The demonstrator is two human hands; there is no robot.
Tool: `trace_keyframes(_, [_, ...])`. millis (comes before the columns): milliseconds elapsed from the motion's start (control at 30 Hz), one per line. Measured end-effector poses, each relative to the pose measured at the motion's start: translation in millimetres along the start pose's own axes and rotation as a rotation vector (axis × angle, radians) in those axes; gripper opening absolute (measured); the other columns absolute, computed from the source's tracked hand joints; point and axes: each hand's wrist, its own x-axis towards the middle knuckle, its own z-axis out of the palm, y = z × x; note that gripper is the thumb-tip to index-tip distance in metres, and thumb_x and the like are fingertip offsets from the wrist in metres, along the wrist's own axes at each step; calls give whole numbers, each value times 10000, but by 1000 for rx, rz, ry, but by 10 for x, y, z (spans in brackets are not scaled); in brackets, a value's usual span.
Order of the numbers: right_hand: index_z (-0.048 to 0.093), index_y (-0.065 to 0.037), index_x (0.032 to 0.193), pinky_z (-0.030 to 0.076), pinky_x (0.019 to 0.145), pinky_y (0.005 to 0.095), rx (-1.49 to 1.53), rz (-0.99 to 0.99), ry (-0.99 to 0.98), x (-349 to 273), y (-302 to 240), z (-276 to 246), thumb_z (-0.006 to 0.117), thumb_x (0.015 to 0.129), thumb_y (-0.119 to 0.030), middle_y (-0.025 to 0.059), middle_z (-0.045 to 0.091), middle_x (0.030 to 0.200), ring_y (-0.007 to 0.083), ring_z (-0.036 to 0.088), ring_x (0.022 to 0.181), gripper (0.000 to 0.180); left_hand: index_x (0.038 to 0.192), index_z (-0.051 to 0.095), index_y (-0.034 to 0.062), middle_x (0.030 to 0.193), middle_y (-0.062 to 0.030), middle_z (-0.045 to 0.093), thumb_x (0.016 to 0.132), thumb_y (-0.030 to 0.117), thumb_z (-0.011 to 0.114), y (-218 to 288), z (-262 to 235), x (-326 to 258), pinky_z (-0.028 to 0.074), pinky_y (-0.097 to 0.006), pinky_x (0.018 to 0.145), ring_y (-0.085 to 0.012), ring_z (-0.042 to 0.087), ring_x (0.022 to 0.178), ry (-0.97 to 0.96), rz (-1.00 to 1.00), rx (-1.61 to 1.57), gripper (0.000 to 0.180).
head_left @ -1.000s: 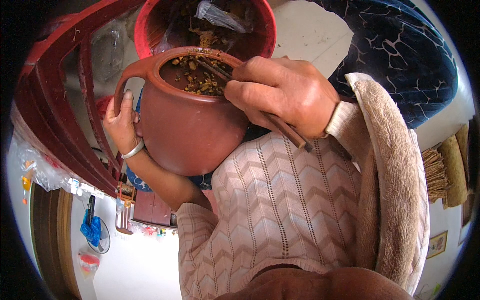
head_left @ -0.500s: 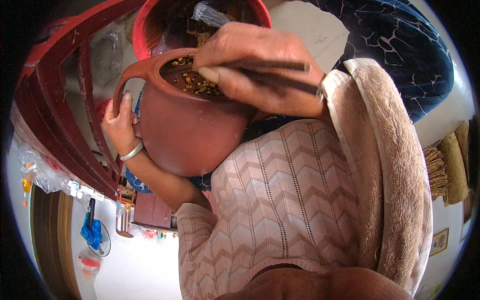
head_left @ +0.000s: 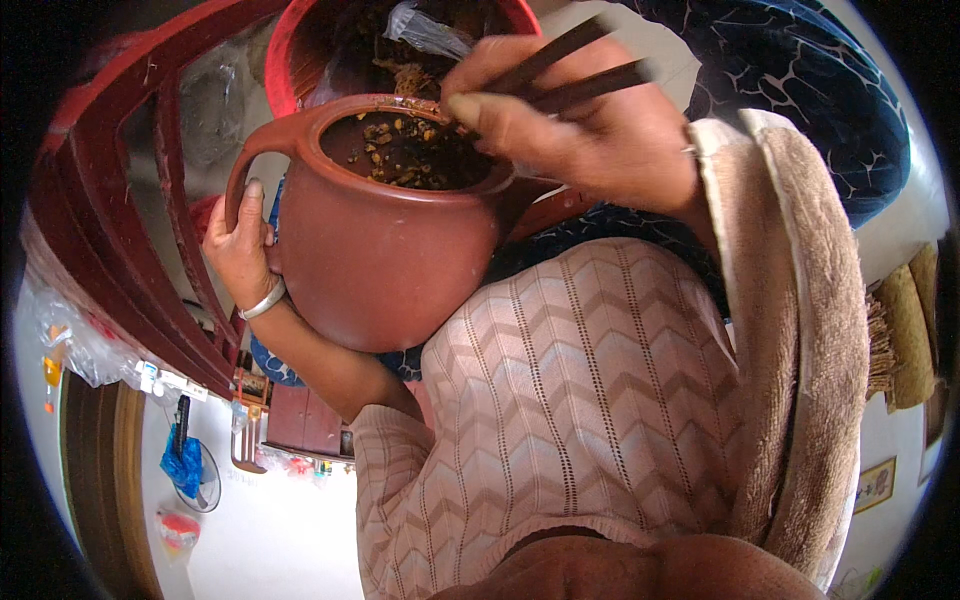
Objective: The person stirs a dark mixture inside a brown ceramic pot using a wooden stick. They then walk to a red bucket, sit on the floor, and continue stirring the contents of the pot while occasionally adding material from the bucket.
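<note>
A reddish-brown clay pot with a loop handle is tipped so that its round mouth faces me. Yellow and dark scraps cling inside its opening. My left hand, a pale bangle at its wrist, is wrapped round the pot's handle. At the right rim of the mouth, my right hand grips a pair of dark chopsticks. Their rear ends stick out up and to the right; my fingers hide the tips. This hand is slightly blurred.
Just beyond the pot stands a red bucket with dark scraps and a clear plastic bag in it. Dark red wooden slats curve along the left. Blue patterned cloth lies at the far right.
My right hand has moved right, from over the pot's mouth to its right rim, and the chopsticks' rear ends have swung upward. The left hand and the pot have hardly moved.
</note>
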Motion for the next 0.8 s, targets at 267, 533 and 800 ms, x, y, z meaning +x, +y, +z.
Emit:
trace_keyframes(267, [634,21,1012,526,659,311,-129,-350,91,-42,163,78,612,873,-7,138,637,912,249,650,751,143,975,692,15,634,30,516,852,216,744,25,44,-38,324,-206,453,-35,401,505,32,8,-3,242])
trace_keyframes(533, [630,11,1024,503,630,316,-268,-396,-10,-185,7,-14,623,848,36,112,604,867,247,630,726,178,981,689,5,641,29,522,855,201,738,37,63,-23,329,-208,456,-33,408,510,31,1,-30,239])
trace_keyframes(800, [641,-20,1006,525,713,375,36,-353,76,-105,116,185,639,852,-67,150,636,923,317,642,816,161,987,687,4,663,28,544,853,187,739,-3,30,13,330,-211,455,-36,409,512,20,6,-51,233])
